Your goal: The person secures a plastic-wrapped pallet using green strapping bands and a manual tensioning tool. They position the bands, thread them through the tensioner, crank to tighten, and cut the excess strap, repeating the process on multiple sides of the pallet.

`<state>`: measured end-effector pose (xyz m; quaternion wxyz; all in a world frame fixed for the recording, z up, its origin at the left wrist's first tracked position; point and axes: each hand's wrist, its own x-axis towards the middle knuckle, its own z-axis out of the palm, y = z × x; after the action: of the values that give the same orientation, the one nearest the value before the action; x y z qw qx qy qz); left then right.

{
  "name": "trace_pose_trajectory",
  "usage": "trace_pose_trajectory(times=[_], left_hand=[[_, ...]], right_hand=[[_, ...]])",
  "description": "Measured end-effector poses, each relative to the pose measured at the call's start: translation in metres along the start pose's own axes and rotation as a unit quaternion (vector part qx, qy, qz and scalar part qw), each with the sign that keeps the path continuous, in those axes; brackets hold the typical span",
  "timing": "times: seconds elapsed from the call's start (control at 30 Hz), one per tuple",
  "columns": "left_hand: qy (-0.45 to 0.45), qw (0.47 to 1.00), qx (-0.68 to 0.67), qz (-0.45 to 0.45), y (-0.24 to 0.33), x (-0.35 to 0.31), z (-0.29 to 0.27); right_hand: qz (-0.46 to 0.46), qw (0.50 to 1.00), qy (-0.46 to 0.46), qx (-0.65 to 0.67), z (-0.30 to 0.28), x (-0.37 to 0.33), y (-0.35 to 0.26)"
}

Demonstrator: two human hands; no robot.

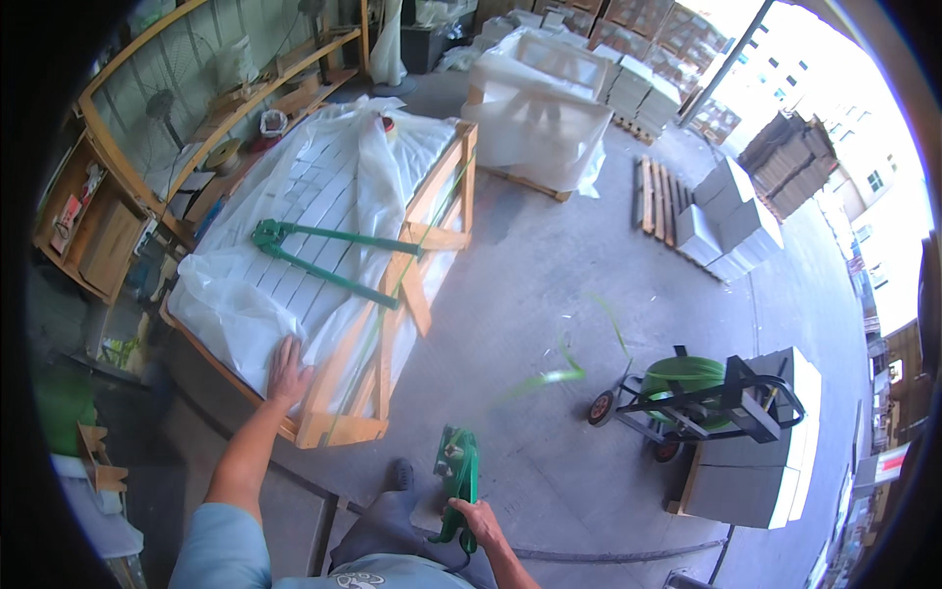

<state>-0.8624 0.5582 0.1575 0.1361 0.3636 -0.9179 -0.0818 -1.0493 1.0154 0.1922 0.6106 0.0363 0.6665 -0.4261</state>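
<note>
1 right grip (478,519) clasps a long, narrow green tool (463,473).

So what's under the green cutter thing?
Under the green, long-handled cutter: rows of flat white strips, crumpled translucent plastic sheeting and pale wooden framing. Deeper layers are hidden.

I stand in what looks like a warehouse packing area: a concrete floor (530,285), a plastic-draped, wood-framed load (334,257), wrapped pallet goods (535,123), stacked white boxes (728,218), a wheeled cart (751,401) carrying a green strapping reel (684,376), and a wide opening (824,88) to daylight.
</note>
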Motion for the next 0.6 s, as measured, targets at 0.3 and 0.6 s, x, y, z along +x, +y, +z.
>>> trace_pose_trajectory(times=[0.3,0.6], left_hand=[[-0.235,0.873,-0.427,-0.032,0.164,-0.07,-0.053],[-0.441,0.568,-0.694,-0.028,0.279,-0.101,-0.135]], right_hand=[[-0.106,0.989,0.017,-0.103,0.032,-0.074,-0.051],[-0.317,0.942,0.087,-0.067,0.059,-0.123,-0.084]])
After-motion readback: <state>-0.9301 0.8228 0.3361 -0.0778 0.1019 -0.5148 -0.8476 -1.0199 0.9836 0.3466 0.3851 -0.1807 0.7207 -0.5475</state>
